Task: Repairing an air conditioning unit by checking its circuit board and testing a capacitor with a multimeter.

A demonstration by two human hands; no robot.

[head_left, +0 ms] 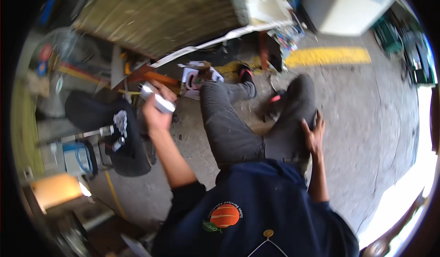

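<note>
My left hand (157, 113) is raised to the left of my knees, its fingers wrapped round a small, oblong white and silver object (163, 103). Motion blur hides what kind of thing it is. On the outer side of my right thigh (293, 138) rests my right hand (315, 136), fingers spread and holding nothing. Nearest to the left hand is a black chair (130, 158), with a crumpled greyish-white piece (120, 121) and a small silvery item (118, 143) on it.
Ahead stands a workbench (169, 19) with a brownish, slatted-looking top. Beneath its edge sits an opened carton (190, 79). A white cabinet (341, 7) and green equipment (388, 37) are at the far right. A yellow stripe (327, 56) marks the concrete floor.
</note>
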